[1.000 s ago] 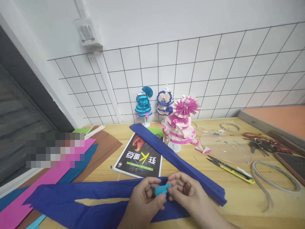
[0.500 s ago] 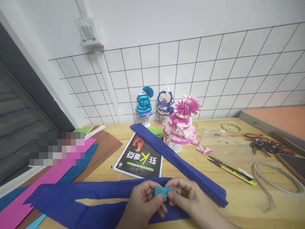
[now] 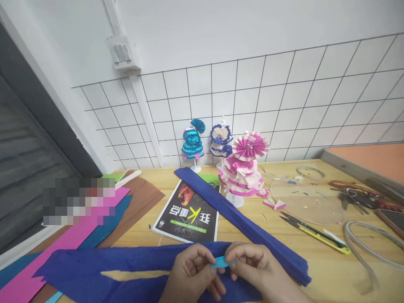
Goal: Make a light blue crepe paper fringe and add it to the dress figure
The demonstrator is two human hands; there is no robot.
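A small piece of light-blue crepe paper is pinched between both hands low in the view. My left hand holds its left end with curled fingers; my right hand grips its right end between thumb and forefinger. Under the hands lies a wide sheet of dark-blue crepe paper on the wooden table. A long folded dark-blue strip runs diagonally just behind the hands.
A black booklet lies behind the hands. Three paper-dress figures stand by the wire grid wall. Thread snips, a clear disc, tape loops and keys sit at right. Pink, teal and brown sheets lie at left.
The light-blue piece has been flattened and turned edge-on between the fingers, and both hands have shifted slightly right and lower in the view. The view has tilted a little.
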